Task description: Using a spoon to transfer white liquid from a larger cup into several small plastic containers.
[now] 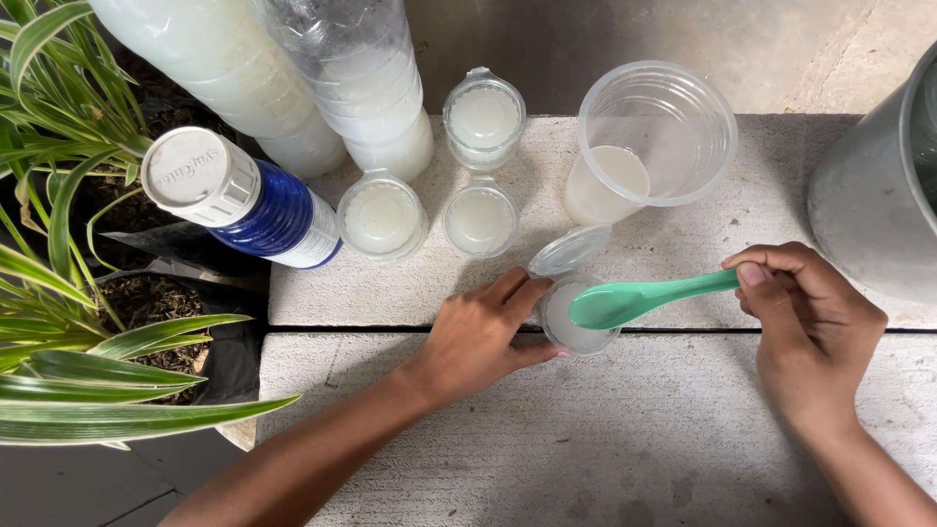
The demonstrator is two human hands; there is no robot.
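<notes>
Much of the scene is getting cut off at the edges: the two tall clear plastic bottles [332, 88] of milky white liquid are running out of the top of the frame, the grey rounded vessel [869, 195] at the right is showing only its side, and the striped green plant [59, 322] in its dark soil bag is spilling out past the left edge. Both forearms are leaving the frame at the bottom.

The left hand [478, 337] is curling closed around the small open cup [576, 317], its fingers hiding the cup's left wall; the cup is sitting over the dark seam between two rough, pale concrete slabs of the counter [634, 429]. Its hinged clear lid [569, 250] is standing flipped back behind it. The right hand [810, 327] is pinching the handle of a glossy mint-green plastic spoon [634, 298], whose bowl is lying across the cup's mouth, covering part of the whitish liquid inside; whether the spoon is carrying any liquid is hard to tell.

Behind, three lidded small cups [480, 220] of the same cloudy liquid are standing close together, a large clear tumbler [649, 141] is holding a shallow pool of it, and a blue bottle with a ridged white cap [239, 195] is lying tilted toward the camera
</notes>
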